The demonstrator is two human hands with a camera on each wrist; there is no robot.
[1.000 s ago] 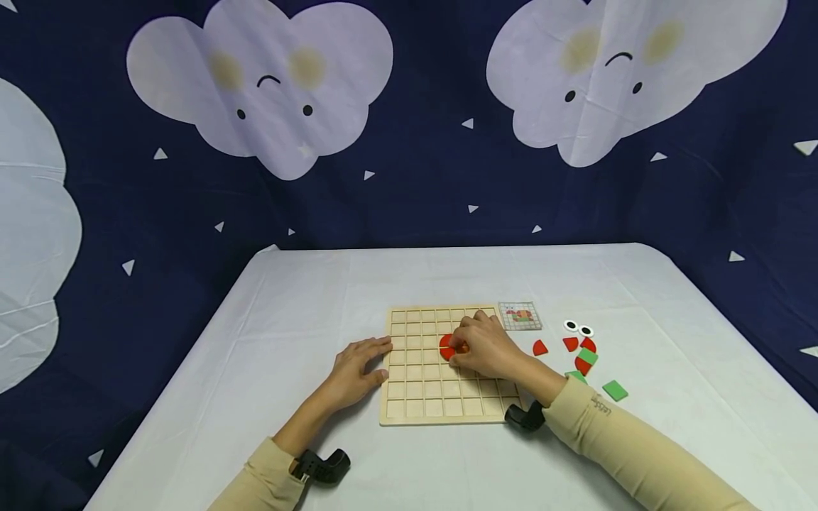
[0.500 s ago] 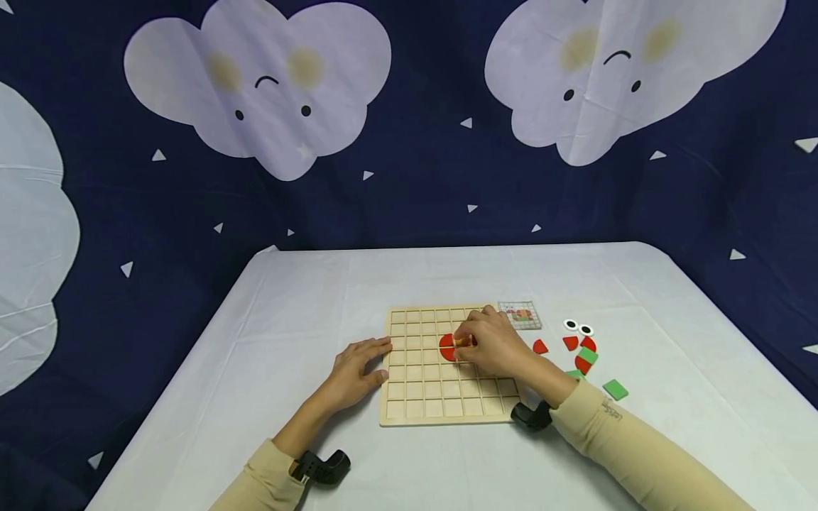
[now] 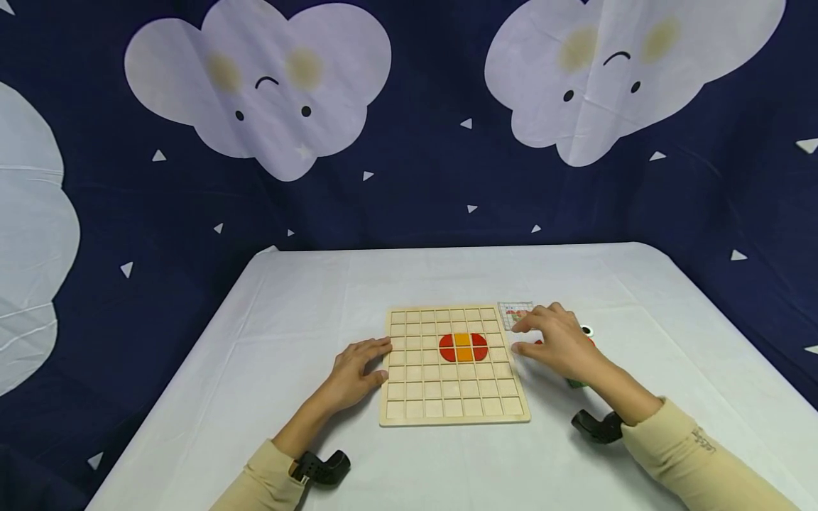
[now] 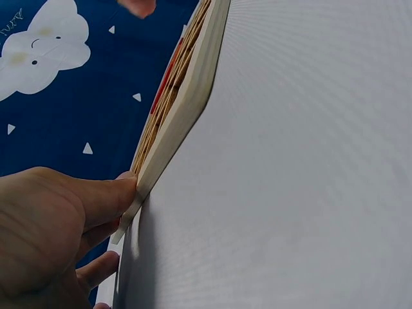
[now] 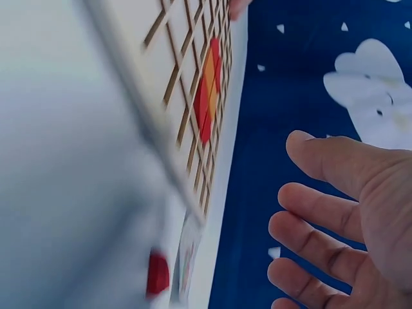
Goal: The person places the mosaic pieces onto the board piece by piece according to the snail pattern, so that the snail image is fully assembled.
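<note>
A wooden grid board (image 3: 422, 390) lies on the table. In its cells, red quarter-circle pieces (image 3: 446, 353) flank orange square pieces (image 3: 462, 340), together forming a rounded shape. My left hand (image 3: 351, 374) rests against the board's left edge, fingers extended; the left wrist view shows its thumb on the rim. Just off the board's right edge hovers my right hand (image 3: 557, 341), fingers spread and nothing between them. Below it, a loose red piece (image 5: 158, 273) shows in the right wrist view. Other loose pieces are largely hidden by that hand.
A small picture card (image 3: 509, 312) lies at the board's upper right corner, partly covered by my right fingers. A round eye piece (image 3: 586, 331) and a green piece (image 3: 576, 384) peek out around the right hand. White cloth (image 3: 307, 298) covers the table.
My right hand has let go of an orange piece, now lying in the grid, and has moved right, off the board toward the loose pieces. The left hand stays in place.
</note>
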